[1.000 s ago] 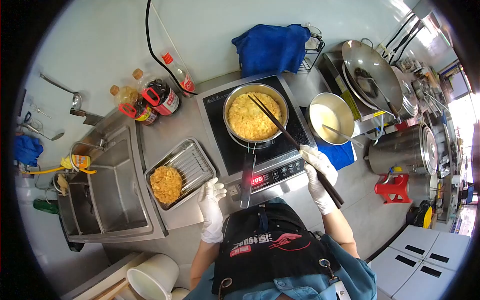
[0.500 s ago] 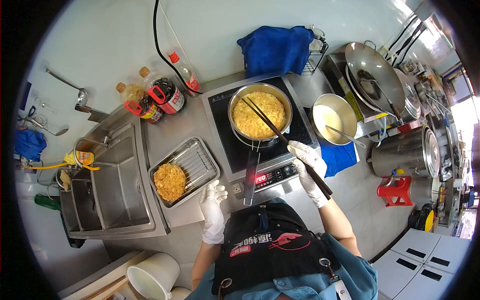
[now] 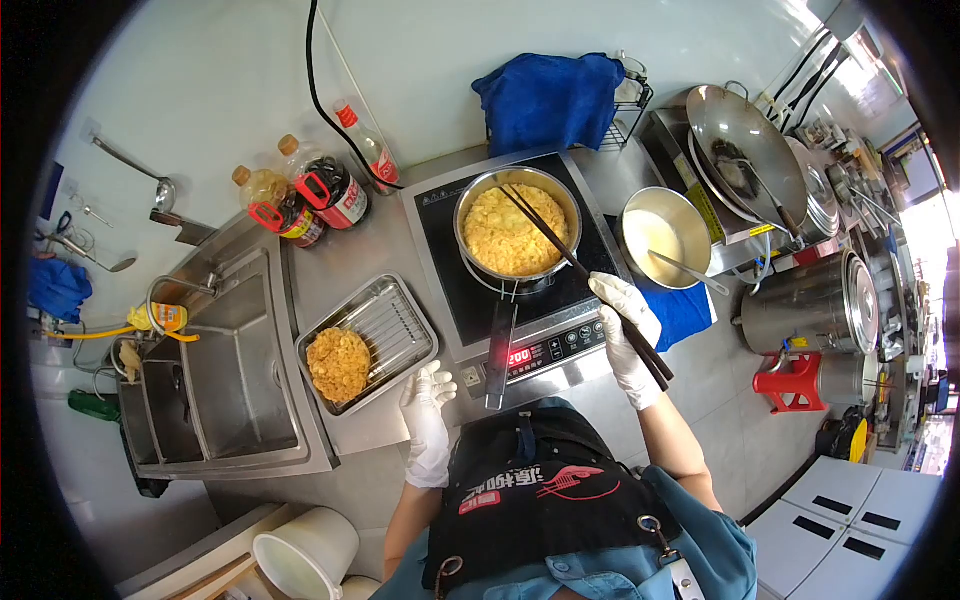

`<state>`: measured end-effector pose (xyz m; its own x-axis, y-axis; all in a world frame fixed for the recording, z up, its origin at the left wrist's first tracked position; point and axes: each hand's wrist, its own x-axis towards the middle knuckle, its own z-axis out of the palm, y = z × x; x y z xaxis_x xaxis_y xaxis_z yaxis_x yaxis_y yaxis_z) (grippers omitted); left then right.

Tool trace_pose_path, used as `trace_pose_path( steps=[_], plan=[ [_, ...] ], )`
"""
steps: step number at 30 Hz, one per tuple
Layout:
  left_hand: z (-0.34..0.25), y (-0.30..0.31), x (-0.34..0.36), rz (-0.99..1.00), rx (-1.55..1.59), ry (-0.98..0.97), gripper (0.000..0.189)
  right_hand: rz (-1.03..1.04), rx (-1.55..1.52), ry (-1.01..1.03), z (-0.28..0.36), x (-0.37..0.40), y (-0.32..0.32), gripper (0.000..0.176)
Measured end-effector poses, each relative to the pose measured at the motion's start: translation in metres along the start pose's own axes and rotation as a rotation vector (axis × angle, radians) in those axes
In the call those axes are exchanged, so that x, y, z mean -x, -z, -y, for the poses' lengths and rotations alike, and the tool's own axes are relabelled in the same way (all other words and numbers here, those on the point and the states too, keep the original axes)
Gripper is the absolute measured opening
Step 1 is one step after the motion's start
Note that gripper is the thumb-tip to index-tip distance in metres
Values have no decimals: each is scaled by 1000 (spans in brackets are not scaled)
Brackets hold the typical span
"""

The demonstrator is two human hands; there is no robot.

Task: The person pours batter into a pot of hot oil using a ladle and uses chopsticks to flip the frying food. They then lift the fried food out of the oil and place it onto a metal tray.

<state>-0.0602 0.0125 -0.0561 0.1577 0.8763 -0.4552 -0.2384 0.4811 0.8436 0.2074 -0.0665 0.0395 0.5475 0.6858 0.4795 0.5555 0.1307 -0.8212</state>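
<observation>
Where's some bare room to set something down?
The steel counter between the tray and bottles is bare, as is a smaller patch between cooktop and wok. It's crowded at the pot, where the right hand holds chopsticks.

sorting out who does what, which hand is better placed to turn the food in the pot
Probably the right hand: it holds the long chopsticks, their tips at the food in the pot. The left hand is empty, beside the tray.

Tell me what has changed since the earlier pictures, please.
The chopsticks' tips moved left across the food in the pot, then back right. The right hand ended slightly nearer the pot, still holding them. Left hand, tray and its patty stayed put.
</observation>
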Motion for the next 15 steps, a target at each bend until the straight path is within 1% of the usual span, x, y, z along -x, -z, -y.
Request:
trace_pose_path(
  steps=[15],
  plan=[
    [0,2,1,9,-6,-6,33,-3,-20,-14,-4,6,-1,23]
  ],
)
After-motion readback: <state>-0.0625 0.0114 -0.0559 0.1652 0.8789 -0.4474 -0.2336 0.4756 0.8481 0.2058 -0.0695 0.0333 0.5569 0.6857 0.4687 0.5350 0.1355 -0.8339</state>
